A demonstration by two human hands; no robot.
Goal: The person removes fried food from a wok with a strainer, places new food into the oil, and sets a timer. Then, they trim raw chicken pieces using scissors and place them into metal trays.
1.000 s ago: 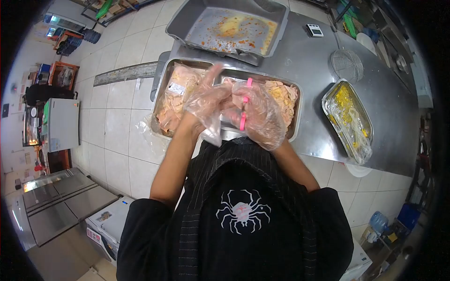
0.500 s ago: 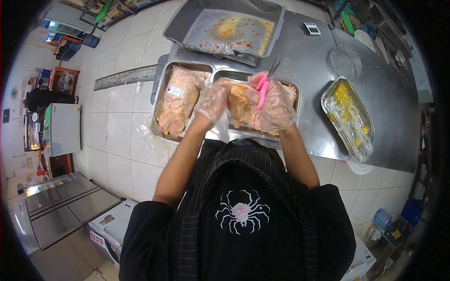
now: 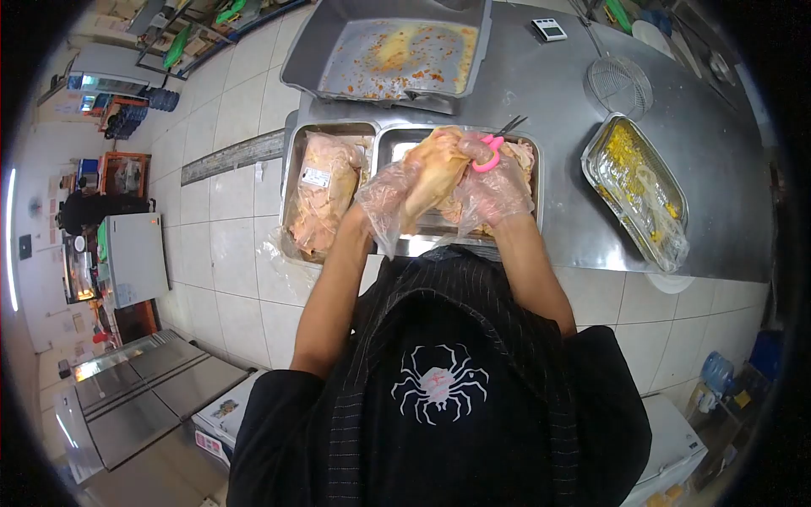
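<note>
A piece of raw chicken (image 3: 434,173) with pale yellow skin is held up over the right metal tray (image 3: 389,145). My left hand (image 3: 391,193), in a clear plastic glove, is closed on the chicken's left side. My right hand (image 3: 500,188), gloved too, has its fingers in the pink handles of a pair of scissors (image 3: 487,160), and it touches the chicken's right side. The scissor blades point up and right, away from the meat. More raw chicken (image 3: 519,156) lies in the tray, partly hidden behind my right hand. To the left, a labelled bag of chicken (image 3: 325,193) fills another tray.
Beyond the trays stands a grey tub (image 3: 338,91) with orange bits and liquid inside. On the steel table (image 3: 564,228) at right lie a foil tray (image 3: 591,173) of yellow pieces, a wire strainer (image 3: 621,84) and a small timer (image 3: 549,30). A person (image 3: 97,211) is far left.
The chicken has been turned, and more of its yellow skin shows at the top. The scissors and my right hand have tilted to the right. The whole view has shifted slightly.
</note>
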